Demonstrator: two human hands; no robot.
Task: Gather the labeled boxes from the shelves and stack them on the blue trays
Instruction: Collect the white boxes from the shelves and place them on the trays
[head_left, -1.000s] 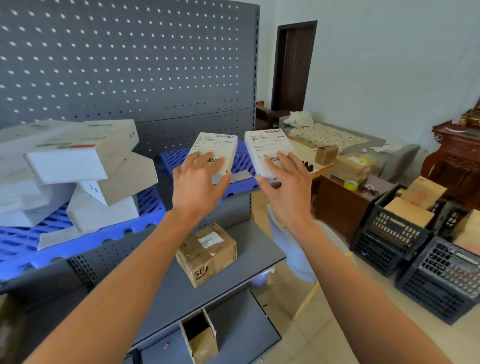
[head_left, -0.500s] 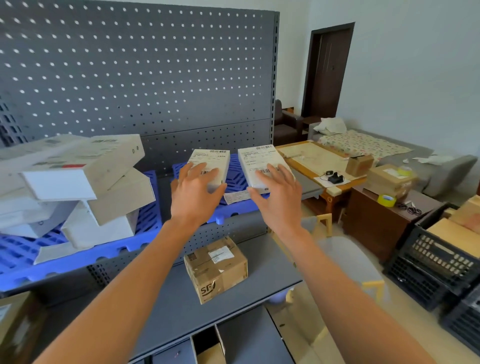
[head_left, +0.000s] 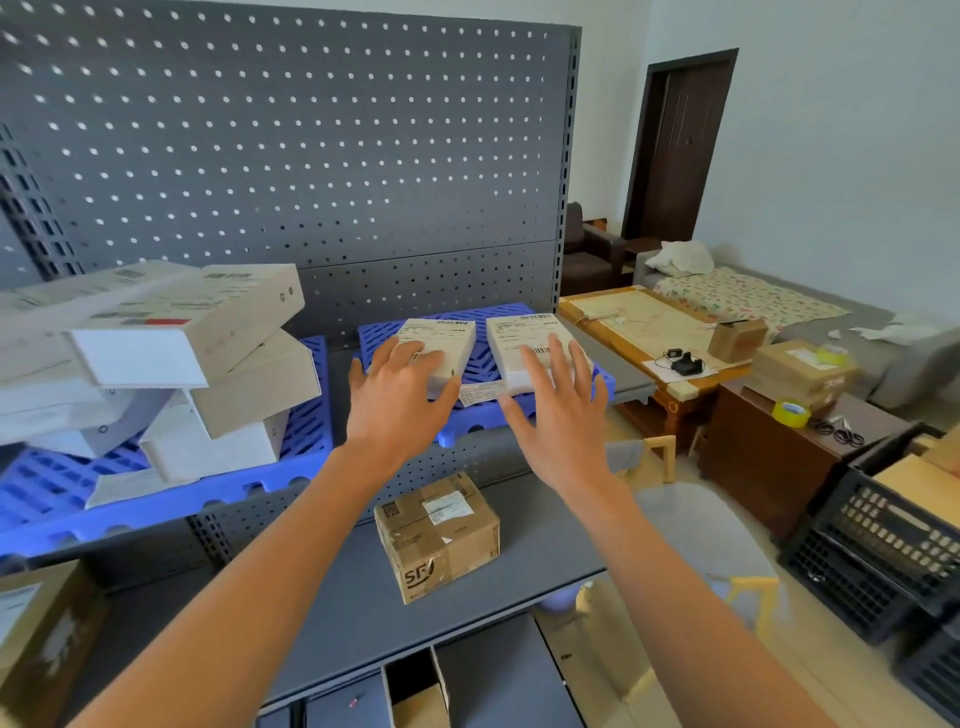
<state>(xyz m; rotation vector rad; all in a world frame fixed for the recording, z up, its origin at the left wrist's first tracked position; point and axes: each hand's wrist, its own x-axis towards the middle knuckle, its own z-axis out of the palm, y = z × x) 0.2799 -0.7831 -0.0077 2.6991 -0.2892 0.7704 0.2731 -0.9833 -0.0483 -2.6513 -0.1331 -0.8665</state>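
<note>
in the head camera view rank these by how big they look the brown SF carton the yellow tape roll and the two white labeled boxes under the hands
1. Brown SF carton, though it sits nearer the camera.
2. Left white box and right white box: alike, both partly covered by hands, so unranked.
3. Yellow tape roll, clearly smallest.

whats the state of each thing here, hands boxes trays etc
left hand: fingers spread, resting on the left white box
right hand: open, fingers over the right white box
left white box: flat on the right blue tray
right white box: flat, beside it
right blue tray: on the shelf
left blue tray: holds a leaning pile of boxes
brown carton: taped shut, lower shelf
</note>
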